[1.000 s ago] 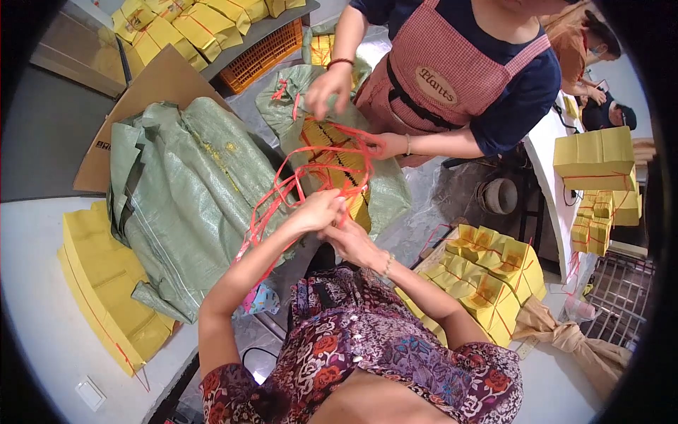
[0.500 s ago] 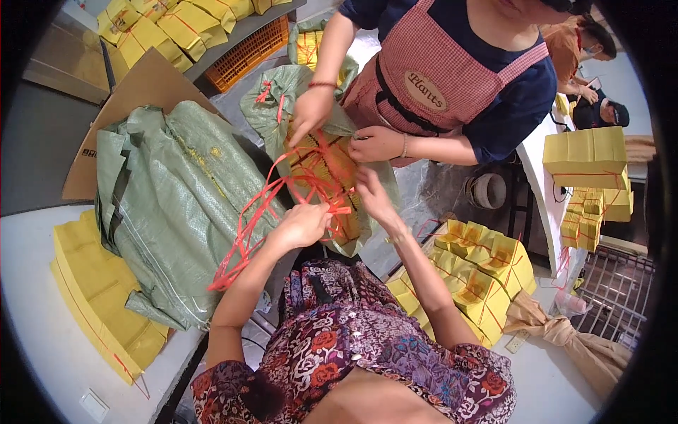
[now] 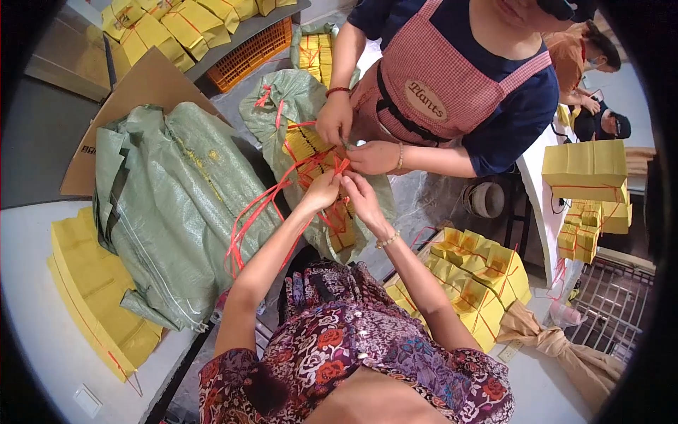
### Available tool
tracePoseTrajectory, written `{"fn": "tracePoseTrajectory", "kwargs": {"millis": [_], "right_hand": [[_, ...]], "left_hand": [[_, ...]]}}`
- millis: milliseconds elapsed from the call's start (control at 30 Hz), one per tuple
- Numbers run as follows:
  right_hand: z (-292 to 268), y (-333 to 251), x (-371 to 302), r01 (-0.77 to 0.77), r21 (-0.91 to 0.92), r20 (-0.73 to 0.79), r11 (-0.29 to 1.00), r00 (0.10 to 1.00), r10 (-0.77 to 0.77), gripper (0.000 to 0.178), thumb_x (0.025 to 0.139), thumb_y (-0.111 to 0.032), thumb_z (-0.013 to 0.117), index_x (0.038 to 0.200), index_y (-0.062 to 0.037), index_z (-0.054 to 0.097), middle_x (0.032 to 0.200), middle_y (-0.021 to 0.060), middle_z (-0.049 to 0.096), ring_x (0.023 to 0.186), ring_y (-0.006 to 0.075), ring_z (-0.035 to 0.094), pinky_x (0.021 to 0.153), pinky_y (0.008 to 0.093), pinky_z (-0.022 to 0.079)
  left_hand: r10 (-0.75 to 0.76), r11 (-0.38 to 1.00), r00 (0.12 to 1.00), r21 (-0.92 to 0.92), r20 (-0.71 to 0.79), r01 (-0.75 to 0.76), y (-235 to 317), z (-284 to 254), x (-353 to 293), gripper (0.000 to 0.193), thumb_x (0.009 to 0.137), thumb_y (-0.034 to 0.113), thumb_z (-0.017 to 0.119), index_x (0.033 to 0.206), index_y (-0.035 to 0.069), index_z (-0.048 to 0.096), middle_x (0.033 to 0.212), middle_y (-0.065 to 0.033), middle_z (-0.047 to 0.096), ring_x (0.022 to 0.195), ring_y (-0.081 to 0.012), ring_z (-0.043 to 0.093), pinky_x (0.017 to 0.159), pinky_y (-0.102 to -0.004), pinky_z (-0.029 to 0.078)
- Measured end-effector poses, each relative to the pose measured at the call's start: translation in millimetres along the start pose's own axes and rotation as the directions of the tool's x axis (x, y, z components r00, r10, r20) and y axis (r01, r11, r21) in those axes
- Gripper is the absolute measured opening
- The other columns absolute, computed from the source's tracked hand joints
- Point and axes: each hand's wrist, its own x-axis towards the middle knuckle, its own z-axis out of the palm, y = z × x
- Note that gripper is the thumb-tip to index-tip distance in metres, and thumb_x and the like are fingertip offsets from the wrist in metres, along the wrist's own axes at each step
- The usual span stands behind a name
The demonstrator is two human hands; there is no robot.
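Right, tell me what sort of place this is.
Most likely a packing workshop: red-tied yellow bundles are stacked at the right, an open green sack has yellow stacks inside with red strips above them, and a co-worker in a checked apron stands at it.

A grey marbled floor (image 3: 427, 191) shows between white tables (image 3: 32, 283); a grey counter (image 3: 247, 32) stands upper left, a metal grille (image 3: 614, 304) at right; a pale wall (image 3: 639, 99) rises beyond.

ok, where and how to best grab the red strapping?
Probably pinch the loose strands of the red strapping together, coming from the left. They spread in slack curves left of the left hand, while the upper bunch is crowded by that hand and the right hand.
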Motion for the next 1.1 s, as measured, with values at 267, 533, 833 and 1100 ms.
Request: {"fn": "tracePoseTrajectory", "kwargs": {"millis": [267,533,833,1100], "right_hand": [[29.8,9.7,25.9,-0.240,0.479,0.065,0.844,0.969,0.239,0.027,0.097,-0.021,0.041,0.107,-0.0018,0.058,0.087,0.0020,0.059,0.077,0.0071,0.051,0.071,0.0229,0.043],[22.4,22.4,38.7,-0.358,0.710,0.235,0.606,0.932,0.275,0.027,0.098,-0.024,0.040,0.110,-0.0050,0.055,0.094,0.0024,0.057,0.079,0.0112,0.052,0.070,0.0254,0.044],[17.5,34.4,49.8,-0.249,0.751,0.191,0.612,0.968,0.160,0.028,0.098,-0.025,0.039,0.112,-0.0047,0.053,0.101,0.0039,0.057,0.089,0.0125,0.053,0.078,0.0257,0.044],[11.5,15.9,-10.7,-0.041,0.262,-0.074,0.964,0.995,0.062,0.033,0.094,-0.019,0.046,0.119,0.0024,0.048,0.110,0.0067,0.055,0.101,0.0137,0.051,0.087,0.0276,0.041]], "left_hand": [[0.146,0.926,0.976,0.371,-0.163,-0.076,2.6,9.0,-9.4,0.027,0.089,0.024,0.040,0.098,0.002,0.053,0.077,-0.0190,0.061,0.063,-0.0355,0.060,0.054,-0.0419,0.045],[-0.303,0.568,0.933,-0.749,0.196,0.342,17.1,-3.6,2.5,0.017,0.094,0.036,0.049,0.095,0.019,0.054,0.061,0.0073,0.039,0.040,-0.0018,0.026,0.036,-0.0183,0.018],[-0.264,0.437,0.951,-0.859,0.161,0.267,7.9,11.8,21.6,0.015,0.092,0.027,0.054,0.088,0.013,0.056,0.058,0.0077,0.039,0.039,-0.0019,0.028,0.035,-0.0196,0.019],[-0.148,0.547,0.988,-0.829,0.041,0.117,5.6,16.3,29.3,0.010,0.093,0.021,0.051,0.094,0.012,0.055,0.064,0.0068,0.044,0.042,-0.0021,0.029,0.037,-0.0187,0.020]]}}
